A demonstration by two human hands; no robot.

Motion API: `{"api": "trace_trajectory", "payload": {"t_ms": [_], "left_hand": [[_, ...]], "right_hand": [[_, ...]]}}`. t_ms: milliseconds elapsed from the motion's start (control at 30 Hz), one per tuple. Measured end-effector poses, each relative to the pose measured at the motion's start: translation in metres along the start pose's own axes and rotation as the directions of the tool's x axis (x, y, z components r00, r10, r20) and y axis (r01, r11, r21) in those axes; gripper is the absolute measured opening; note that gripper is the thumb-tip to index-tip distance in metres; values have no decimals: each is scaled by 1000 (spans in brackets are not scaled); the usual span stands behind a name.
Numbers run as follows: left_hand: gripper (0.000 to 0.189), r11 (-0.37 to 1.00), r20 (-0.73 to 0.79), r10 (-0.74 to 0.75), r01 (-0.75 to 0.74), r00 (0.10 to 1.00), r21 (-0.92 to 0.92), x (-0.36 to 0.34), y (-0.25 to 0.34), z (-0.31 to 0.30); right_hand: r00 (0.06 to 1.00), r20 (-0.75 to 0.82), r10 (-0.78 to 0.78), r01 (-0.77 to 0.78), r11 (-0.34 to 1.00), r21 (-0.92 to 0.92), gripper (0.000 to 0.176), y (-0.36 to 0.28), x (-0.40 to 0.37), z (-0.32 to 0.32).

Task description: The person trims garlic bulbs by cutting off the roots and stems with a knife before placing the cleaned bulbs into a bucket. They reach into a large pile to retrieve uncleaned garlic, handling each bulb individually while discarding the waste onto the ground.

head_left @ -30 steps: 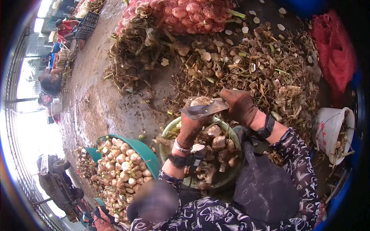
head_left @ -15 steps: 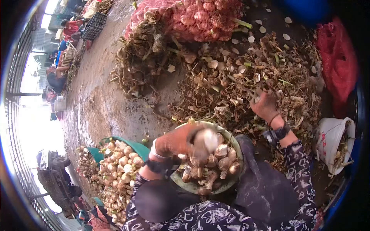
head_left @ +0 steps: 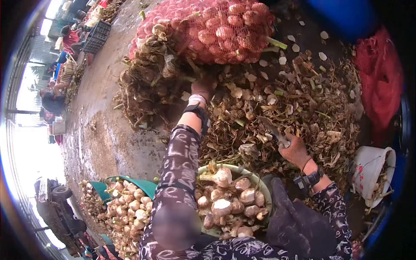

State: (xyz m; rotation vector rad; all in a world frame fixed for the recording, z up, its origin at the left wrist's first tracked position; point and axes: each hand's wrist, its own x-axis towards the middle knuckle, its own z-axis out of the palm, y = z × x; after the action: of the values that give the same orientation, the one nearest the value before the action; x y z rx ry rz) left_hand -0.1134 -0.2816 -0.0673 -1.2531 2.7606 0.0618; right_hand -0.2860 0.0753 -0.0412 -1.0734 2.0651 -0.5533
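Note:
My left hand (head_left: 204,85) reaches away to the heap of untrimmed garlic (head_left: 147,82), its fingers dark and largely hidden among bulbs and stems. Whether it grips a bulb does not show. Wrapped round a knife handle is my right hand (head_left: 296,152), gloved. The knife (head_left: 274,131) has a curved, dirty blade pointing up and left over the root and stem scraps (head_left: 242,125). Close to my body, a pale green tub (head_left: 269,190) holds several trimmed garlic bulbs (head_left: 222,207), one showing a white cut face.
Beyond the heap lies a red mesh sack of bulbs (head_left: 216,32). More trimmed garlic (head_left: 130,203) spills from a green container (head_left: 145,185) at left. A white bucket (head_left: 366,171) and red netting (head_left: 379,78) stand right. People and a black crate (head_left: 96,37) are far left.
My left hand has let go of a bulb over the tub and stretched forward to the untrimmed heap. My right hand has moved slightly down, the knife now plainer.

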Motion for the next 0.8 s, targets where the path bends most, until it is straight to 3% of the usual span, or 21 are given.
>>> {"api": "trace_trajectory", "payload": {"t_ms": [33,100,133,167,200,233,300,367,433,467,500,567,633,667,700,733,767,800], "left_hand": [[61,1000,13,5,-5,1000,-5,-7,5,-12],[49,990,277,70,-33,958,-136,-31,16,-55],[50,971,187,-16,60,982,-231,-42,23,-55],[52,922,-27,224,-221,974,-318,-57,15,-50],[50,701,12,152,-99,988,-707,-74,20,-52],[49,329,77,99,41,992,-943,-91,28,-59],[49,-206,262,219,308,940,-929,-128,45,-87],[50,-243,241,180,281,954,-929,-152,66,-99],[46,-131,218,140,237,966,-963,-169,75,-93],[45,-94,209,130,222,969,-970,-177,78,-86],[41,56,141,184,133,973,-990,-183,72,-58],[38,206,81,243,30,967,-978,-199,74,-55],[31,-64,242,155,254,958,-965,-215,87,-89],[31,-14,15,96,16,995,-1000,-220,96,-82],[31,-8,17,93,17,996,-1000,-224,98,-76],[32,38,139,44,137,989,-990,-225,102,-83],[37,-162,174,-13,170,985,-972,-231,112,-89],[41,-358,208,-69,171,976,-918,-234,125,-106]], "right_hand": [[999,-33,-22,23,1000,19,21,4,-1,1],[996,-44,-78,80,995,56,17,-1,4,-1],[990,-60,-125,128,990,50,15,-6,7,-4],[991,-57,-120,123,991,59,15,-14,7,-6],[973,-123,-198,206,977,57,16,-26,8,-9],[943,-189,-275,289,956,49,16,-39,8,-12],[923,-221,-315,338,938,76,16,-71,3,-21],[901,-260,-347,382,919,97,16,-104,-8,-32],[848,-282,-449,483,873,62,14,-127,-22,-41],[791,-288,-539,544,836,-69,23,-127,-23,-39],[792,-291,-537,542,838,-71,23,-128,-26,-38],[712,-302,-634,619,770,-157,26,-130,-31,-36],[723,-268,-637,620,769,-157,28,-124,-33,-32],[718,-307,-624,613,777,-146,26,-122,-34,-29],[715,-344,-609,604,785,-134,25,-118,-34,-25],[656,-362,-663,661,735,-149,21,-103,-23,-16],[654,-361,-665,664,733,-146,21,-90,-10,-6],[751,-325,-574,544,818,-189,20,-76,3,4]]}}
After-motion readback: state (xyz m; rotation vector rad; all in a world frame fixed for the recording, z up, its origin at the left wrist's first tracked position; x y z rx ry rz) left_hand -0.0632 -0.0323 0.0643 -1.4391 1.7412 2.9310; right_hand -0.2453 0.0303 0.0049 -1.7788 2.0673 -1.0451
